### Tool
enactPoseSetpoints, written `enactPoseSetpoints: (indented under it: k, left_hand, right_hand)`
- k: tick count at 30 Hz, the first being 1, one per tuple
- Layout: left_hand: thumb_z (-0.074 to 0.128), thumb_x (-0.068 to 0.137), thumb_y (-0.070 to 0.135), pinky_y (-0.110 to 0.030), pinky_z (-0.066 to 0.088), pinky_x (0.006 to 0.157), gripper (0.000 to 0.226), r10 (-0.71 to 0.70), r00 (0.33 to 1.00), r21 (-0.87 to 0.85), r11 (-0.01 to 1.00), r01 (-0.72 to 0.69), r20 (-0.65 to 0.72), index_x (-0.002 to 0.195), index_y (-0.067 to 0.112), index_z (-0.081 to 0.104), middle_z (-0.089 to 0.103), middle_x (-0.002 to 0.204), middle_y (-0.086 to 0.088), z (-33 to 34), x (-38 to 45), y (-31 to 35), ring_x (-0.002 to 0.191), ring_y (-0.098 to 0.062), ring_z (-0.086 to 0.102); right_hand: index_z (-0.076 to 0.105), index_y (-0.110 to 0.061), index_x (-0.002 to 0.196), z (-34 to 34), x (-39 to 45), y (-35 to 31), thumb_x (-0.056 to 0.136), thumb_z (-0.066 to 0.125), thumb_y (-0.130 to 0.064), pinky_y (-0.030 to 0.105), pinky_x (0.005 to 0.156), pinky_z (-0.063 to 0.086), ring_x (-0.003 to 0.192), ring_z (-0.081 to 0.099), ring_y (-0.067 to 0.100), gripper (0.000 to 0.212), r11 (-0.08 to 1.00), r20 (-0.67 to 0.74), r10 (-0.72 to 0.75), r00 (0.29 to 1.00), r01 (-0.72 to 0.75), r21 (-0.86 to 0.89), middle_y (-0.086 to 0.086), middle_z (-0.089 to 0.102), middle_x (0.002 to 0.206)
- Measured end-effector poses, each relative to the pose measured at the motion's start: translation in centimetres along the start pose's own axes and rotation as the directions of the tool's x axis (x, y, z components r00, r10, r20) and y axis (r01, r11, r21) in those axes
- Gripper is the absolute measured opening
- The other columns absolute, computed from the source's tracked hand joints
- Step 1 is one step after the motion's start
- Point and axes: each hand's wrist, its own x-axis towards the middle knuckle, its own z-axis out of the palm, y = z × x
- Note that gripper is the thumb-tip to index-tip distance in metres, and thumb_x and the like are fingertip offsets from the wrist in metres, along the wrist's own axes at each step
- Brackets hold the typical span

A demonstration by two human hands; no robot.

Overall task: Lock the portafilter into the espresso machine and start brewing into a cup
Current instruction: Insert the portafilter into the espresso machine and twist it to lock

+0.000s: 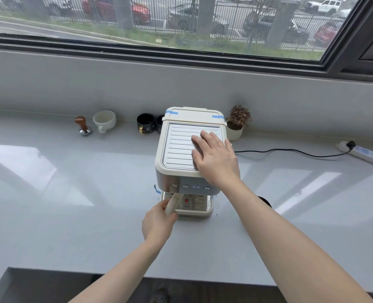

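Left hand (158, 221) curled around the cream portafilter (174, 203) handle, which angles left-near under the espresso machine (188, 149) front; right hand (215, 158) spread flat on the machine's top. A partial turn could leave the seal loose and leaking. No cup shows beneath; the white cup (104, 120), seemingly empty, sits far-left on the bench (71, 204).

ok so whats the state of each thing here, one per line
espresso machine: upright, a front light lit
portafilter handle: angled left under the machine
left hand: gripping the handle
right hand: flat on the machine top
white cup: upright, far left
power strip: plug inserted
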Motion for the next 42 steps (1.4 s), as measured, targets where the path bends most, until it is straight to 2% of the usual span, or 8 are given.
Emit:
enactPoseSetpoints:
  k: [3, 5, 8, 11, 14, 25, 32, 42]
  left_hand:
    - [0.055, 0.076, 0.019, -0.028, 0.042, 0.053, 0.018, 0.001, 0.998, 0.038, 0.999, -0.003, 0.063, 0.084, 0.035, 0.056, 0.066, 0.072, 0.003, -0.3, 0.1, 0.1, 0.064, -0.024, 0.06]
    - [0.055, 0.078, 0.02, -0.026, 0.042, 0.049, 0.004, -0.001, 0.98, -0.036, 0.999, 0.008, 0.199, 0.08, 0.024, 0.056, 0.058, 0.064, 0.001, -0.9, 0.6, 0.1, 0.05, -0.022, 0.055]
    - [0.055, 0.085, 0.022, -0.027, 0.041, 0.045, 0.01, -0.001, 0.857, -0.23, 0.963, 0.139, 0.515, 0.083, 0.012, 0.053, 0.049, 0.063, -0.004, -2.6, 1.8, 0.0, 0.041, -0.022, 0.047]
    - [0.057, 0.088, 0.023, -0.025, 0.032, 0.043, 0.015, -0.001, 0.75, -0.31, 0.91, 0.274, 0.661, 0.084, 0.011, 0.049, 0.043, 0.059, -0.002, -3.4, 2.0, -0.2, 0.041, -0.018, 0.036]
    - [0.059, 0.086, 0.023, -0.024, 0.025, 0.041, 0.019, -0.01, 0.769, -0.358, 0.882, 0.308, 0.639, 0.078, 0.014, 0.044, 0.04, 0.056, 0.0, -2.8, 1.8, -0.6, 0.041, -0.016, 0.03]
    - [0.057, 0.088, 0.014, -0.018, 0.021, 0.037, 0.016, -0.122, 0.871, -0.505, 0.773, 0.384, 0.476, 0.079, 0.012, 0.043, 0.038, 0.049, 0.0, 1.0, -0.2, 0.2, 0.031, -0.014, 0.025]
    - [0.057, 0.088, 0.015, -0.017, 0.021, 0.036, 0.016, -0.141, 0.881, -0.55, 0.733, 0.4, 0.452, 0.077, 0.011, 0.046, 0.038, 0.05, -0.001, 1.9, -0.5, 0.5, 0.031, -0.014, 0.025]
    - [0.057, 0.084, 0.017, -0.022, 0.019, 0.04, 0.016, -0.297, 0.866, -0.549, 0.679, 0.487, 0.402, 0.071, 0.012, 0.048, 0.038, 0.05, -0.002, 3.3, -1.5, 1.9, 0.034, -0.017, 0.025]
  right_hand:
    - [0.028, -0.042, 0.143, 0.0, 0.0, 0.0, 0.096, 0.027, -0.045, 0.042, 0.122, 0.002, 0.148, 0.013, 0.01, 0.046, 1.0, 0.004, 0.001, 1.0, -0.001, 0.001, -0.013, 0.023, 0.159]
    - [0.028, -0.041, 0.143, -0.1, -0.1, 0.0, 0.097, 0.027, -0.044, 0.042, 0.122, 0.002, 0.148, 0.012, 0.01, 0.046, 1.0, 0.005, 0.003, 1.0, -0.003, -0.002, -0.012, 0.022, 0.159]
    - [0.028, -0.041, 0.143, -0.2, -0.1, -0.2, 0.097, 0.027, -0.044, 0.041, 0.122, 0.001, 0.148, 0.011, 0.01, 0.046, 1.0, 0.02, -0.001, 1.0, 0.001, 0.008, -0.013, 0.022, 0.159]
    - [0.028, -0.041, 0.143, -0.9, 0.2, 0.4, 0.096, 0.026, -0.047, 0.041, 0.121, 0.006, 0.148, 0.013, 0.012, 0.047, 0.999, 0.055, -0.046, 0.997, 0.047, -0.025, -0.011, 0.022, 0.159]
    - [0.028, -0.042, 0.143, -1.5, 0.5, 1.3, 0.095, 0.027, -0.052, 0.039, 0.118, 0.009, 0.147, 0.016, 0.014, 0.049, 0.991, 0.088, -0.106, 0.991, 0.112, -0.075, -0.01, 0.023, 0.159]
    - [0.031, -0.046, 0.141, -0.4, 0.5, 1.3, 0.094, 0.032, -0.054, 0.043, 0.122, 0.004, 0.147, 0.014, 0.01, 0.047, 0.998, 0.041, -0.046, 0.998, 0.044, 0.05, -0.015, 0.025, 0.157]
    - [0.034, -0.046, 0.14, -0.4, 0.4, 1.4, 0.094, 0.034, -0.053, 0.043, 0.122, 0.004, 0.147, 0.015, 0.01, 0.046, 0.995, 0.021, -0.037, 0.999, 0.035, 0.088, -0.015, 0.027, 0.156]
    - [0.035, -0.046, 0.14, -0.5, 0.2, 1.3, 0.095, 0.037, -0.049, 0.042, 0.122, 0.004, 0.147, 0.014, 0.011, 0.045, 0.991, 0.024, -0.021, 0.999, 0.018, 0.135, -0.015, 0.027, 0.157]
